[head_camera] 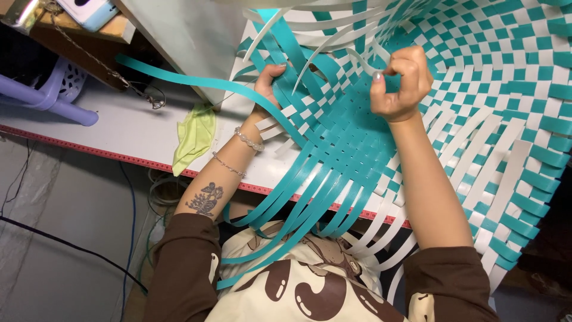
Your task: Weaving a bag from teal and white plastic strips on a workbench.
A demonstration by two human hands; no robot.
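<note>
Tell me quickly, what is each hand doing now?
Left hand: fingers pressed on the teal strips of the woven mat, not gripping.
Right hand: closed, pinching a white strip.

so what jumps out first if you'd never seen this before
A big half-woven mat of teal and white strips fills the right and top, its loose teal ends spilling over the table edge toward the person. At its centre, the left hand presses the weave while the right hand pinches a white strip. A green cloth lies left.
</note>
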